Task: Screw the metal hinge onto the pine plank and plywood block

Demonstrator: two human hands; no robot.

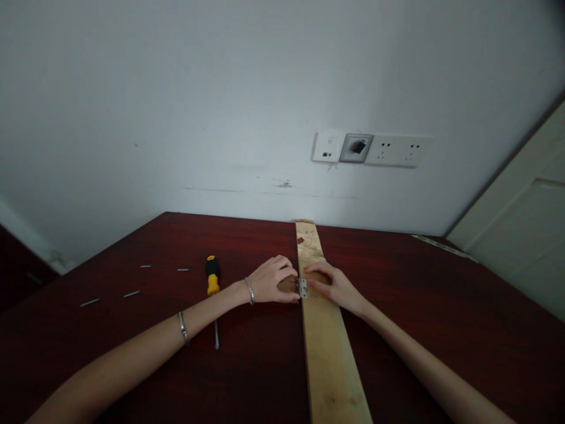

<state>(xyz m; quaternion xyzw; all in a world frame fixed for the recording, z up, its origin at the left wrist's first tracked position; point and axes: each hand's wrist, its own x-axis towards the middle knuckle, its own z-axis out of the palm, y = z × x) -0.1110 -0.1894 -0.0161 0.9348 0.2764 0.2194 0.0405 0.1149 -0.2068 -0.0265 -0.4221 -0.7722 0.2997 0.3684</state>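
Hinge, small and silvery, sits on the left edge of a long pale wooden plank lying lengthwise on the dark red desk, pinched between the left hand, fingers curled round a small brown piece, and the right hand, fingers pressing it flat.

Yellow-handled screwdriver on dark table; loose screws left; wall sockets behind.
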